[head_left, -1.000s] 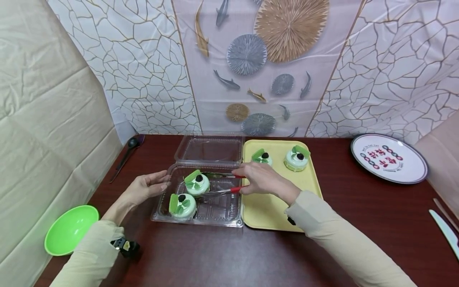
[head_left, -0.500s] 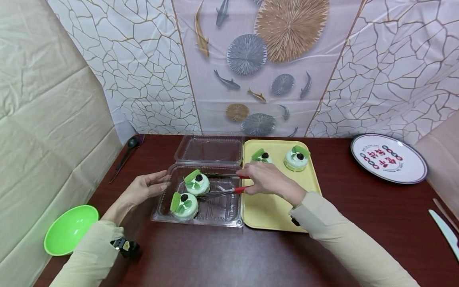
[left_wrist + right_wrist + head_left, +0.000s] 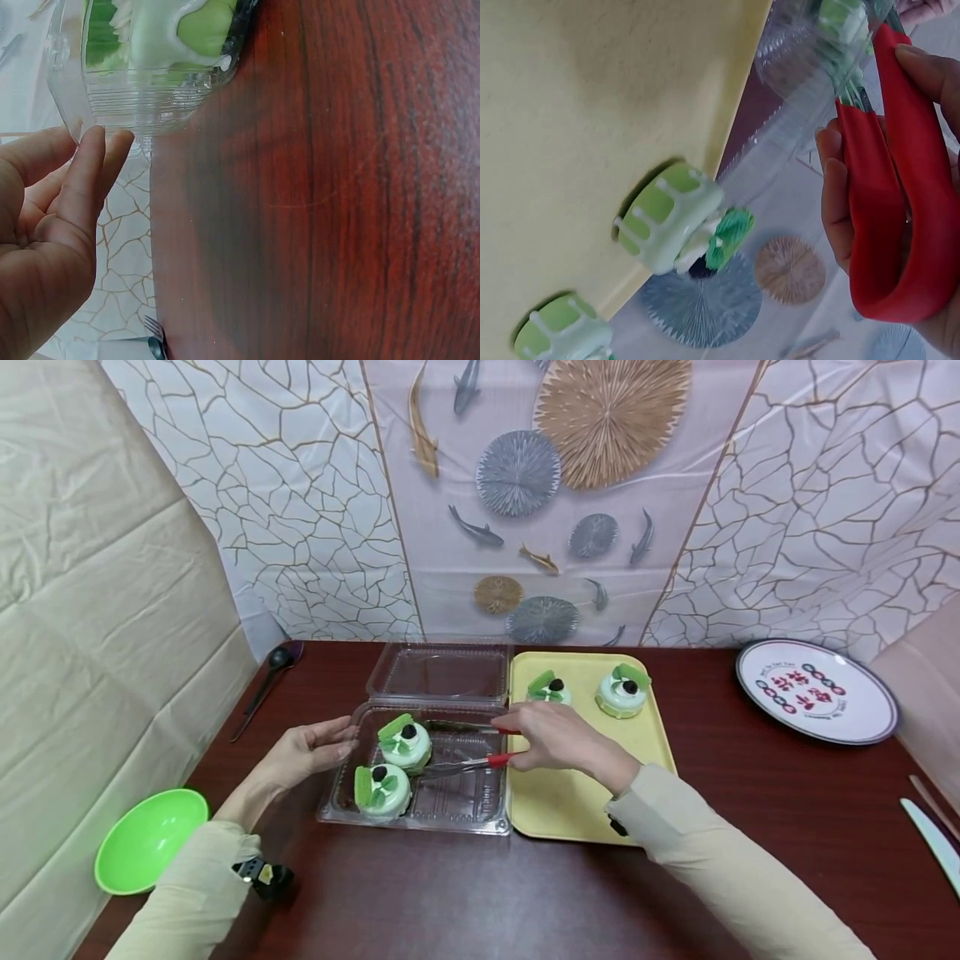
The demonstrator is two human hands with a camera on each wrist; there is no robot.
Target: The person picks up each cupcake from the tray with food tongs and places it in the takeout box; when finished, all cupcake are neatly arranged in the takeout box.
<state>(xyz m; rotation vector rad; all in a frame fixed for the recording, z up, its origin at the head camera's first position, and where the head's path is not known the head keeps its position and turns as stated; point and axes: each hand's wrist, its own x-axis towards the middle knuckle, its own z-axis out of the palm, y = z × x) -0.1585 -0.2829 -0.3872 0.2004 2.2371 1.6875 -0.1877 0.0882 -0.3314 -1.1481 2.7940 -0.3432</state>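
Note:
My right hand (image 3: 555, 735) grips tongs (image 3: 900, 217) with red handles; their metal arms reach over the clear plastic box (image 3: 465, 823). The arms stand apart, their tips beside the rear cake (image 3: 408, 747). That cake is pale green with white icing, a dark berry and a green piece on top. A similar front cake (image 3: 384, 793) sits close before it in the box's left half. At the box's left wall, my left hand (image 3: 315, 750) has its fingers extended, fingertips right at the rim in the left wrist view.
The box's open lid (image 3: 442, 672) lies behind it. A yellow tray (image 3: 600, 810) on the right bears two more cakes (image 3: 621, 693). Around these are a green bowl (image 3: 150, 842), a dark spoon (image 3: 273, 668), a printed plate (image 3: 817, 692) and a knife (image 3: 933, 843).
The rear cake has shifted slightly left in the box. My right hand has moved a little right with the tongs. The left hand has stayed at the box's side.

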